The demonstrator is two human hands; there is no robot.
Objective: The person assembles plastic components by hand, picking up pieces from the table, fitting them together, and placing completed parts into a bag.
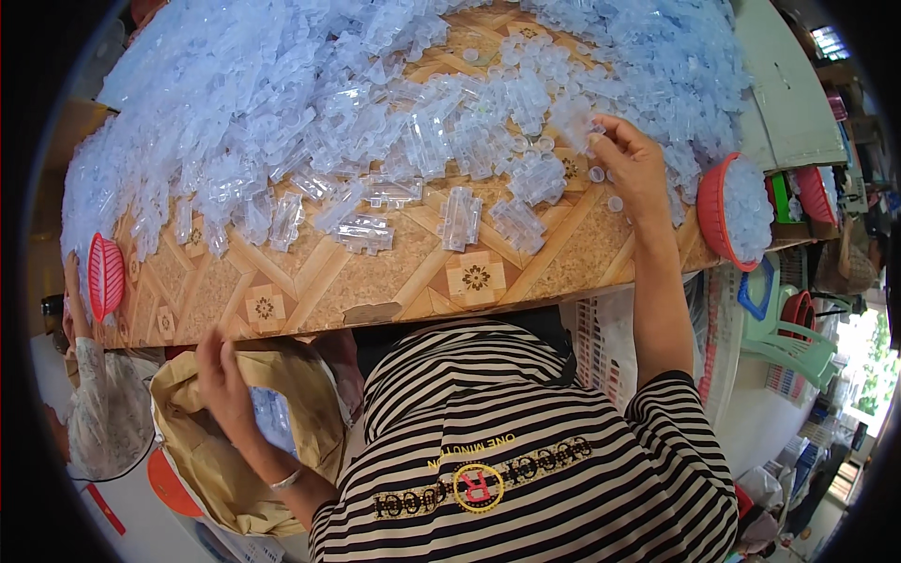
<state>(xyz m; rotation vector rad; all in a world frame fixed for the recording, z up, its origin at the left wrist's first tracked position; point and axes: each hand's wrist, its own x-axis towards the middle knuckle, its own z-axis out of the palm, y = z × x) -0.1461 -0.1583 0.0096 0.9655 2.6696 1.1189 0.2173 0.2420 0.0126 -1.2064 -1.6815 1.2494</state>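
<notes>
Out over the patterned table (474,277), my right hand (634,169) is closed, thumb and fingers pinching a clear plastic piece (574,120). Small round clear discs (615,203) lie by its wrist. My left hand (223,380), a little blurred, is over the mouth of a brown sack (188,413) below the table edge. Its fingers are stretched out with nothing seen in them. Clear plastic pieces (274,418) show inside the sack. Several loose clear ribbed plastic pieces (460,218) lie on the table in front of a large heap (235,103) of the same.
A red basket (718,211) filled with clear pieces stands at the table's right end, a pink-red basket (105,277) at its left. Another person's sleeve (99,403) is at the far left. A pale green chair (788,338) stands on the right.
</notes>
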